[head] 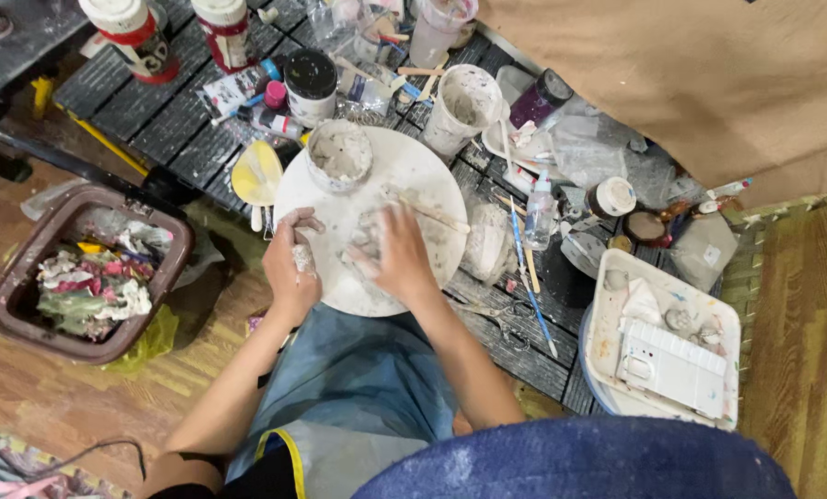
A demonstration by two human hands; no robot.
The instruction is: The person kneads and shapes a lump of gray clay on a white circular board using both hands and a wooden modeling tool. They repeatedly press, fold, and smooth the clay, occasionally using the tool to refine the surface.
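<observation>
The right hand (397, 251) presses curled fingers on a grey clay lump (365, 242) on the round white board (413, 171). The left hand (293, 263), loosely curled and holding nothing, rests just left, farther away.

Wooden plank floor (806, 314) – dark slatted low table (155, 120) (paint-smeared), brown cloth (691, 74) upper right.

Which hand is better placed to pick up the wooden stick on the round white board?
Probably right: the right hand lies beside the stick; the left hand sits across the board.
</observation>
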